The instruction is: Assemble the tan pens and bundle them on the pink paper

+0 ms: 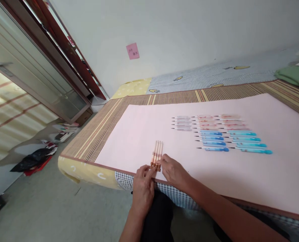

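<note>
Several slim peach pens (156, 153) with brown ends lie side by side in a small row near the front edge of the pink sheet (119, 144). Their pale tips point away from me. My left hand (143, 181) is closed at their brown ends, from the left and the near side. From the right, my right hand (173, 170) grips the same ends with bent fingers. The fingertips of both hands nearly meet there and partly cover the brown ends. I cannot make out exactly which pens each hand pinches.
To the right lie groups of pens: clear ones (183, 123), reddish ones (206, 122), blue ones (214, 139) and turquoise ones (250, 142). The pink sheet rests on a striped mat (89, 134) over a bed. A green cloth (295, 76) lies far right. Black bags (32, 158) sit on the floor.
</note>
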`<state>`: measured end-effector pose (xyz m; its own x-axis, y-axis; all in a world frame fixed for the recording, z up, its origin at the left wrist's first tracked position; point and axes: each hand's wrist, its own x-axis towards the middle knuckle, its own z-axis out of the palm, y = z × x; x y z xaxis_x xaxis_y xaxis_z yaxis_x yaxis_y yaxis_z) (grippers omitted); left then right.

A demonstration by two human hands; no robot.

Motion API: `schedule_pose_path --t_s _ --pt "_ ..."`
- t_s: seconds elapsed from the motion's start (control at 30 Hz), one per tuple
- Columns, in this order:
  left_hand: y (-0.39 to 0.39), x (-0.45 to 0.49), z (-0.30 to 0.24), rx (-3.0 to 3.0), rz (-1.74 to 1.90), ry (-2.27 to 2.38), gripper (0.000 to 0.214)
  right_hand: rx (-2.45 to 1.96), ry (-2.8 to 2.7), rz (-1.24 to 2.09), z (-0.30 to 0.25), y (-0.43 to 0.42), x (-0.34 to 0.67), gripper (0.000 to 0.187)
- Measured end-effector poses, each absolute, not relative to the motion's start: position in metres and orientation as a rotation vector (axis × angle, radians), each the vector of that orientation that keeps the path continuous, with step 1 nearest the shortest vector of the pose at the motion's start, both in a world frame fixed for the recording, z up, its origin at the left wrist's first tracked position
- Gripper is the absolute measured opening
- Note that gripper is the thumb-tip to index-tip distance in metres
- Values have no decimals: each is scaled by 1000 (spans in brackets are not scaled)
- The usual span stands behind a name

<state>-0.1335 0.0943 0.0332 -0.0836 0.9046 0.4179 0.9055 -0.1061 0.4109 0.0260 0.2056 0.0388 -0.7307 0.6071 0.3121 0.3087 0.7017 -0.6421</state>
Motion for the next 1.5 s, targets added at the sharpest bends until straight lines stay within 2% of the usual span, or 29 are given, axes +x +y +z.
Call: schedule_pose_path --t_s 0.2,0.43,1.03,1.5 --pt "95 -135 30 -2125 -976 -2096 55 -607 -2442 709 38 206 25 19" --pt "95 -133 32 -2120 -995 -2096 52 -811 -2273 803 39 208 23 8" --pt "96 -133 33 -2110 -1034 -2139 51 -1132 -2315 651 43 210 2 7" --pt "96 -133 32 -2118 -1039 -2159 52 -1099 -2222 865 45 213 0 10"
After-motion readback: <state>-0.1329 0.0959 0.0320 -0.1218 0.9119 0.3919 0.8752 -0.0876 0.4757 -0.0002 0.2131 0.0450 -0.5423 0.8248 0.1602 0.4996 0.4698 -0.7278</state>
